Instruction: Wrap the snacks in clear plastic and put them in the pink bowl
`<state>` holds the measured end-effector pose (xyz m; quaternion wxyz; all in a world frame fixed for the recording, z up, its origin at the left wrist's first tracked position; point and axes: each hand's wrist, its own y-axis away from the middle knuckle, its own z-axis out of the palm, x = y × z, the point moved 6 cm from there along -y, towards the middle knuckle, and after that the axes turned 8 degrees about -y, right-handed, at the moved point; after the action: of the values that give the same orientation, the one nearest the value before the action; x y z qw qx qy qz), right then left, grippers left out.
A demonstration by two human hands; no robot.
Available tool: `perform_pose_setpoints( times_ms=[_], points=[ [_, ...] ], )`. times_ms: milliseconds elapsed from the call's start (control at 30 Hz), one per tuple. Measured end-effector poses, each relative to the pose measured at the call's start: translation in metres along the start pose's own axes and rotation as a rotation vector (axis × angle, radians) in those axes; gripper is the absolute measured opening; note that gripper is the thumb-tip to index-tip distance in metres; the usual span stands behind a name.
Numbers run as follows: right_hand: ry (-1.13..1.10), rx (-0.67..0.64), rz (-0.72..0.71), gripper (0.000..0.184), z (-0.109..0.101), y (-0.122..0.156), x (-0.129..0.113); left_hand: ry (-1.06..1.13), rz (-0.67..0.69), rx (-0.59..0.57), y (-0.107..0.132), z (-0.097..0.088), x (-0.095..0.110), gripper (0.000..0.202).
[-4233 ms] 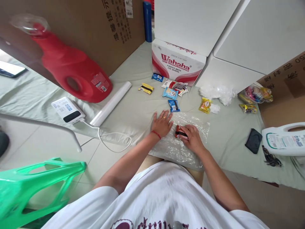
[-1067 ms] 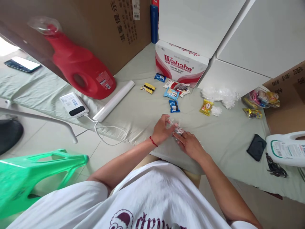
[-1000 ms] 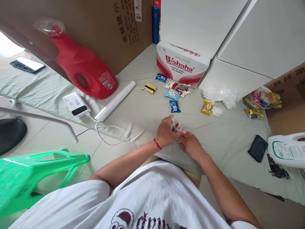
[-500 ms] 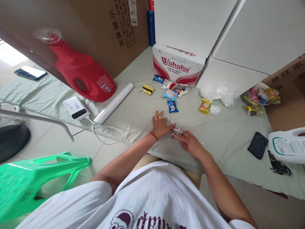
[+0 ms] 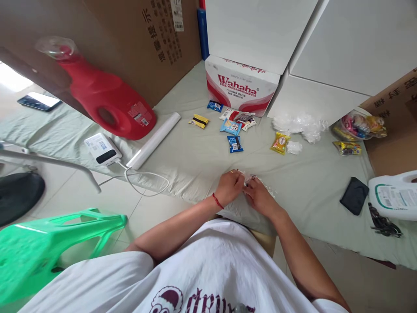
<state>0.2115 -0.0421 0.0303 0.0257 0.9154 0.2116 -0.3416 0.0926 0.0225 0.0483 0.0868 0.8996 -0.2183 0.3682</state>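
Close to the bed's near edge, my left hand [image 5: 230, 186] is closed, its fingertips pinching crinkled clear plastic wrap [image 5: 269, 188]. Right beside it, my right hand [image 5: 259, 194] has bent fingers gripping the same bundle. The small packet inside is mostly covered by my fingers; only bits of dark print show between the hands. Farther up lie a blue snack packet [image 5: 235, 144], a light-blue packet [image 5: 231, 127], a yellow-and-black packet [image 5: 198, 121] and another blue packet [image 5: 215, 106]. White-and-red packets [image 5: 228, 114] overlap near the box.
A Wahaba-style water carton [image 5: 241, 89] stands at the back. To the left are a red jug [image 5: 110, 104], a plastic film roll [image 5: 154, 141] and a power bank [image 5: 103, 149]. On the right are a yellow packet [image 5: 280, 143], crumpled plastic [image 5: 301, 126], a snack bowl [image 5: 361, 126] and a black pouch [image 5: 354, 195].
My left hand has moved right and down, its spread fingers now closing in beside the right hand. The wrapped packet, visible between the hands before, is now mostly covered.
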Motion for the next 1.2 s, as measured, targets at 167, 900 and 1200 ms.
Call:
perform_pose_setpoints(
  times_ms=[167, 900, 1200],
  points=[
    [-0.338, 0.062, -0.008, 0.034, -0.015, 0.025, -0.006, -0.085, 0.000, 0.093, 0.000, 0.006, -0.014, 0.022],
    [-1.023, 0.726, 0.657, 0.021, -0.004, 0.070, 0.029, -0.397, 0.450, 0.189, 0.022, 0.057, 0.044, 0.008],
    [-1.487, 0.816, 0.745, 0.049, 0.024, 0.067, 0.027, -0.083, 0.765, 0.092, 0.048, 0.059, 0.026, 0.065]
  ],
)
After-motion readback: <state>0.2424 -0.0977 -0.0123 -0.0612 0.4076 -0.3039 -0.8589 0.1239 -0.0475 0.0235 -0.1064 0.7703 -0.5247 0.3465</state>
